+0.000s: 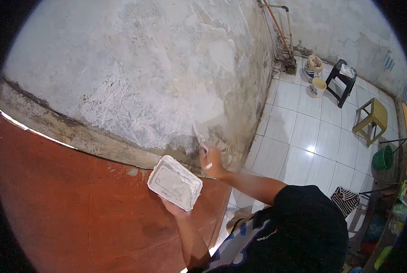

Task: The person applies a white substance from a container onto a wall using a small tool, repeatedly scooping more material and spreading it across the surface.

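Observation:
My left hand (pixel 174 207) supports a white plastic tray (pixel 154 181) from below, its fingers mostly hidden under it. White putty (pixel 185 185) coats the tray's inside, thicker along its right side. In my right hand (pixel 211 162) is a putty knife (pixel 197 133), closed in the fist, with its blade against the lower part of the wall (pixel 158 86). A white smear marks the back of that hand. Rough, uneven white putty covers the wall left of the blade, and bare grey patches show just below it.
A reddish-brown surface (pixel 76 195) lies below the wall's ledge. On the white tiled floor (pixel 281 132) at right stand a bucket (pixel 313 66), a pale tub (pixel 318 87), a black stool (pixel 342 83), a yellowish stool (pixel 371 119) and a green basket (pixel 383 158). Pipes (pixel 281 27) run up the corner.

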A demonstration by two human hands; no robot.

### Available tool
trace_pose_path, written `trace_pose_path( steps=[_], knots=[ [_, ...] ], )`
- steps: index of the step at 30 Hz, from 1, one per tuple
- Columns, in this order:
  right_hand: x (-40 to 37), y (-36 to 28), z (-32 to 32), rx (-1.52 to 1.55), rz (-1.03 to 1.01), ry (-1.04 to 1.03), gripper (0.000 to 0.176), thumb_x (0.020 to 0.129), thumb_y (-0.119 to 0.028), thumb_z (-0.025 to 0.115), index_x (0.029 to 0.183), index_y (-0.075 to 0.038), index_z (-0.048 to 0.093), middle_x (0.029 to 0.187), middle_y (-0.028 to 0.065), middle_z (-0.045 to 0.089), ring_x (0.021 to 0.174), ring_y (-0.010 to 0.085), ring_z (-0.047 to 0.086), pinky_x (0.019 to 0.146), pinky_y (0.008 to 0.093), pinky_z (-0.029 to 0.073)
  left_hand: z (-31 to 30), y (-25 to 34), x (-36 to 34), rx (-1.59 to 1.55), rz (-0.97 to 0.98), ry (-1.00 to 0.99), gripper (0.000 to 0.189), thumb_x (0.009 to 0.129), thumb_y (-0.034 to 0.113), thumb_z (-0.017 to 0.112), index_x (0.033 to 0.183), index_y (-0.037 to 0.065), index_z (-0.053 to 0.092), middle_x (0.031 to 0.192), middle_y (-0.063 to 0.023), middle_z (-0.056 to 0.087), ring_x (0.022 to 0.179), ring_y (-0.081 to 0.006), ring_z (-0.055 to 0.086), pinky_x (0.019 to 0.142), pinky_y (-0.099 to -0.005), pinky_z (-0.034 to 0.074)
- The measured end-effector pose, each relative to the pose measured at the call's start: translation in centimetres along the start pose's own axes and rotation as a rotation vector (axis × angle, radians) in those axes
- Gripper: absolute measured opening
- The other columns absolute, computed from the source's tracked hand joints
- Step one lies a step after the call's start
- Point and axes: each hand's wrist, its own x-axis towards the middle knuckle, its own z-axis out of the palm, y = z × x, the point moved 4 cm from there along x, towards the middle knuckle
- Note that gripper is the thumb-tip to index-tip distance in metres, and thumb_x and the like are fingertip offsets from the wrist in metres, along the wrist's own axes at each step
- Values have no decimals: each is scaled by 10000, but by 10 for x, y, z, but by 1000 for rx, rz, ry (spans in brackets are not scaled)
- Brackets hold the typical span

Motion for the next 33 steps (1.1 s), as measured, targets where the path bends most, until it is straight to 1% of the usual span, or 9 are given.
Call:
trace_pose_path(
  steps=[6,9,15,18,20,23,27,30,33],
  knots=[
    [-19,-31,-34,157,-272,3,224,831,-66,467,994,-4,608,718,251,591,671,411,587,606,441,447,0,7,-1,12,67,18,585,920,490,331,1390,142,298,1394,-79,361,1210,-314,423,988,-501,372],
    [16,-48,-50,192,-11,-92,234,835,-76,475,1021,9,588,768,252,601,660,372,595,595,412,449,1,12,-7,9,107,24,579,920,486,342,1390,150,303,1401,-73,355,1218,-315,415,986,-508,370],
    [68,-77,-31,211,-246,189,229,811,-120,527,966,29,606,695,230,589,619,342,591,578,405,453,6,29,-12,-74,143,-5,573,919,482,359,1392,161,310,1421,-72,330,1245,-318,384,1009,-535,325],
    [59,-90,-6,-120,-401,153,169,772,-64,527,895,10,617,769,236,600,697,373,591,618,397,470,3,36,-12,-132,166,0,566,919,470,366,1390,159,318,1421,-78,332,1251,-322,377,1016,-549,307],
    [53,-90,-6,-104,-291,-45,181,746,-79,556,897,-7,625,812,244,606,748,402,589,652,427,486,-4,40,-13,-144,181,30,560,919,460,370,1388,157,324,1419,-82,336,1253,-325,375,1016,-558,300],
    [24,-61,4,-296,-429,-339,191,740,-82,566,909,-19,630,808,229,613,727,386,604,646,426,491,-14,35,-13,-186,115,54,546,918,438,382,1382,154,335,1409,-87,354,1245,-335,385,1006,-561,312],
    [-4,-56,-34,-121,-677,-238,173,747,-72,555,898,-21,622,760,198,616,628,363,593,575,417,471,-9,27,-7,-190,95,-66,537,917,425,388,1377,150,343,1392,-89,374,1220,-341,411,1003,-558,320],
    [12,-51,-59,-5,-514,-251,128,781,-72,538,862,-3,609,714,187,607,536,308,548,518,383,429,2,28,-6,-68,148,-69,589,902,472,390,1387,147,314,1392,-84,366,1224,-322,409,1007,-516,337],
    [54,-59,-86,112,-111,-105,190,839,-148,542,901,19,608,696,214,588,620,286,602,585,360,443,8,33,-10,21,218,-66,644,889,517,385,1399,137,283,1399,-79,350,1240,-303,394,1016,-473,345]
  ],
)
